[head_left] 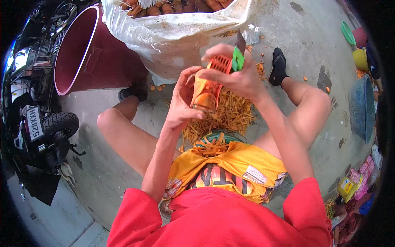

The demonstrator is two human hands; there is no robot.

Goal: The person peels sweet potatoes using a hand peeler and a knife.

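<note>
My left hand [184, 99] is closed around a thick orange carrot [204, 100], its blunt end facing me. My right hand [242, 78] grips a slotted orange plastic tool [221, 63] that lies against the carrot's far side. At the same hand a bright green piece [237, 60] with a dark blade [241, 42] points up and away. Below both hands, orange peelings [232, 111] are heaped on the floor between my legs. More strips [212, 146] lie over a dark green rim close to my lap.
A white sack [173, 45] of carrots [177, 7] stands ahead, beside a large maroon bin [103, 68] tipped towards the left. Motorcycles [61, 123] line the left side. At right are a blue tub [362, 109], a yellow container [360, 60] and plastic bags [364, 173].
</note>
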